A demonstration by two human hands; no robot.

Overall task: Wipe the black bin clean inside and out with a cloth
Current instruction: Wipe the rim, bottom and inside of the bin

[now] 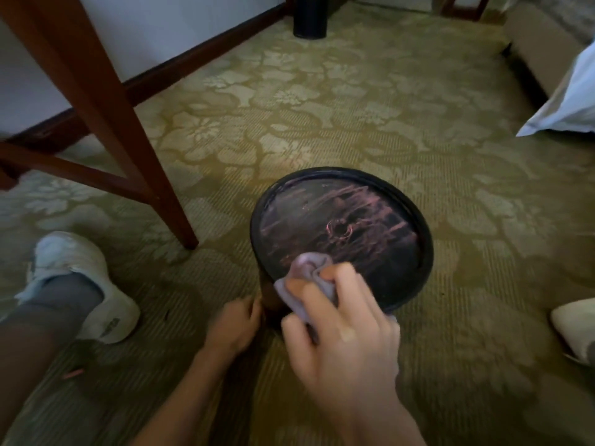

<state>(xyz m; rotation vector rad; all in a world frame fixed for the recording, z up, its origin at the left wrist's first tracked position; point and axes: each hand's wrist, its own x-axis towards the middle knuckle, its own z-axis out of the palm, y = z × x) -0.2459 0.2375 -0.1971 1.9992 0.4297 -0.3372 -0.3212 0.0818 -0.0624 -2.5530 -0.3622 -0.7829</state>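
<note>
The black bin [341, 226] stands upside down on the carpet, its round bottom facing up with pale smeared streaks and a small dimple in the middle. My right hand [341, 329] grips a bunched lilac cloth [306, 275] and presses it on the near left edge of that bottom. My left hand [235, 326] holds the bin's side low down at the left, fingers curled against the wall. The bin's inside is hidden.
A dark wooden table leg [135, 149] and crossbar stand to the left. My white shoes [80, 284] [576, 329] lie at either side. A black cylinder [309, 17] stands by the far wall. White bedding [566, 101] hangs at the right. Patterned green carpet surrounds the bin.
</note>
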